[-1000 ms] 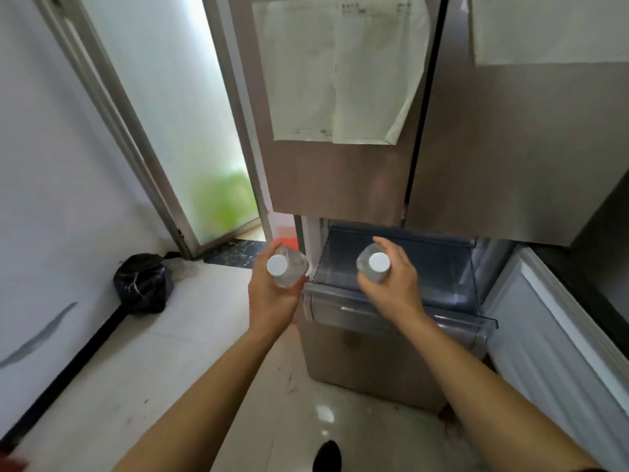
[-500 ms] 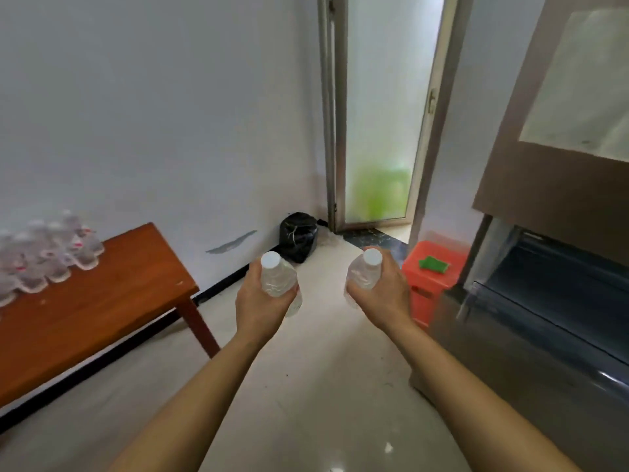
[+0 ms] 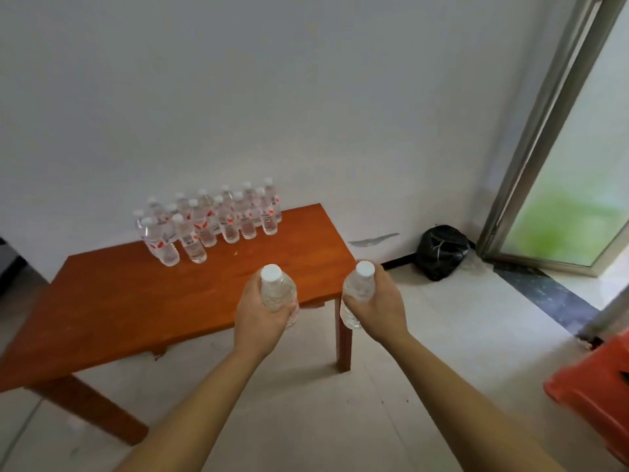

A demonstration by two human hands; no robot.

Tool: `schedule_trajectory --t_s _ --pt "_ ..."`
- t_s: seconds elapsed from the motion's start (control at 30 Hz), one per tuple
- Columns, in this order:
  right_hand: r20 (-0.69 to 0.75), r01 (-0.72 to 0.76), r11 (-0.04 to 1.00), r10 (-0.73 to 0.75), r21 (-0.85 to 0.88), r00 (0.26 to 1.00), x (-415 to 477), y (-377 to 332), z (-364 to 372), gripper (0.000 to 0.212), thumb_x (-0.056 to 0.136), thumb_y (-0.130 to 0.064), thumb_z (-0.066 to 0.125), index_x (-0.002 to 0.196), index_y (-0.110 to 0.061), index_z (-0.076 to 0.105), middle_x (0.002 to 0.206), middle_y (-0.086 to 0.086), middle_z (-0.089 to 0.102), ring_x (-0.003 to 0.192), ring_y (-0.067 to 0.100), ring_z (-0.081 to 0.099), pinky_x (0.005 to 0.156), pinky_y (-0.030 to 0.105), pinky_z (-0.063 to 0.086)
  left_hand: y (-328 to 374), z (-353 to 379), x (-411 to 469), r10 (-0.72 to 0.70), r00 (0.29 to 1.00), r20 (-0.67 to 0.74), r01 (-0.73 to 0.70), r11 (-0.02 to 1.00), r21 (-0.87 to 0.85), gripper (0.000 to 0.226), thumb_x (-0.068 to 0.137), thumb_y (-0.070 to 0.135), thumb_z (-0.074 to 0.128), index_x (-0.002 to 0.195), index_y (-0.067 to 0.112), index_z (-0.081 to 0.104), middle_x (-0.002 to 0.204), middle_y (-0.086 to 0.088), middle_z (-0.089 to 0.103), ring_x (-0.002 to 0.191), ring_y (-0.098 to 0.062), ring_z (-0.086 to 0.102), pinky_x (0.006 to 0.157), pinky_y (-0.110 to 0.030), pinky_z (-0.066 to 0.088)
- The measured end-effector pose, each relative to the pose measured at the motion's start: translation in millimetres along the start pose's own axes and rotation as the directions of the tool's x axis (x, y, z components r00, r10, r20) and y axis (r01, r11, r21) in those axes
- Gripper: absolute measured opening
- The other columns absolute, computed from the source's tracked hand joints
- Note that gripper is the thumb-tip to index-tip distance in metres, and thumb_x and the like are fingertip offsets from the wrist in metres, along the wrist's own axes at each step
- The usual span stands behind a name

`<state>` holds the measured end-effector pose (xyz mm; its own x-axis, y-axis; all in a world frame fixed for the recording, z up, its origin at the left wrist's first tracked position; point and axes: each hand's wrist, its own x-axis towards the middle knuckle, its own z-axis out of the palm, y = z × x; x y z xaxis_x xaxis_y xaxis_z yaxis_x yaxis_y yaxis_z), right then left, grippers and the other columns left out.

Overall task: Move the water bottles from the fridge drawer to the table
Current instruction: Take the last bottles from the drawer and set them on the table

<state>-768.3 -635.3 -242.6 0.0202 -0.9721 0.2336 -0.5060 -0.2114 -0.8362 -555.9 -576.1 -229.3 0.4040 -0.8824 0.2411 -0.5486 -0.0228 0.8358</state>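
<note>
Head view, items as seen.

1. Left bottle (image 3: 276, 288), right bottle (image 3: 358, 287): lower bodies hidden behind the hands, so any label cannot be made out.
2. Desk (image 3: 129, 301): red-brown wood, left end cut off by the frame edge.
3. Stool (image 3: 599, 400): orange, cut off at the right edge.
4. Bottles (image 3: 211, 221): a cluster standing upright at the desk's far side, against the wall. Labels are red and white, the writing too blurred to read.
5. Held pair: clear plastic, white caps, upright, apart from each other, seen against the desk's near right corner and not set down.
6. Left hand (image 3: 262, 315): fingers curled round the left bottle.
7. Right hand (image 3: 379, 310): fingers wrapped round the right bottle, mostly hidden behind it.
8. Bag (image 3: 442, 252): black, on the floor by the door frame.
</note>
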Motion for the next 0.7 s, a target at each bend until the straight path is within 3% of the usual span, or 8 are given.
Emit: schedule_trajectory --t_s 0.1,0.27,0.53,0.7 --pt "0.059 0.006 1.000 -0.007 0.020 0.998 27 -17 55 0.044 0.079 -0.043 0.075 0.113 -0.041 0.048 0.101 -0.019 0.059 0.094 0.001 0.059 0.084 0.028 0.053 -32 -28 32 -0.040 0.998 -0.043 0.040 0.999 0.017 0.077 0.071 0.031 0.085 0.137 0.026 0.045 0.123 0.008 0.059 0.112 -0.014 0.057 0.097 -0.042 0.051" --pt "0.129 0.012 1.000 -0.015 0.023 0.992 82 -31 136 0.048 0.080 -0.049 0.072 0.120 -0.038 0.048 0.106 -0.017 0.061 0.099 0.006 0.062 0.089 0.036 0.057 -81 -46 86 -0.097 0.989 -0.108 0.100 0.995 0.018 0.073 0.072 0.029 0.085 0.134 0.028 0.046 0.121 0.009 0.059 0.112 -0.013 0.057 0.096 -0.043 0.052" --pt "0.244 0.038 0.997 -0.054 0.069 0.968 213 -32 246 0.058 0.077 -0.046 0.075 0.126 -0.034 0.046 0.111 -0.015 0.060 0.101 0.008 0.061 0.087 0.035 0.057 -141 -47 220 -0.137 0.976 -0.172 0.148 0.987 0.055 0.071 0.071 0.022 0.084 0.131 0.031 0.047 0.120 0.011 0.061 0.113 -0.012 0.059 0.098 -0.046 0.051" --pt "0.281 0.017 0.995 -0.044 0.096 0.959 305 -39 301 0.047 0.079 -0.038 0.073 0.118 -0.037 0.047 0.105 -0.016 0.059 0.096 0.007 0.060 0.084 0.038 0.058 -157 -41 322 -0.167 0.973 -0.158 0.188 0.974 0.125 0.068 0.071 0.017 0.083 0.129 0.028 0.049 0.120 0.007 0.063 0.112 -0.018 0.060 0.096 -0.049 0.051"
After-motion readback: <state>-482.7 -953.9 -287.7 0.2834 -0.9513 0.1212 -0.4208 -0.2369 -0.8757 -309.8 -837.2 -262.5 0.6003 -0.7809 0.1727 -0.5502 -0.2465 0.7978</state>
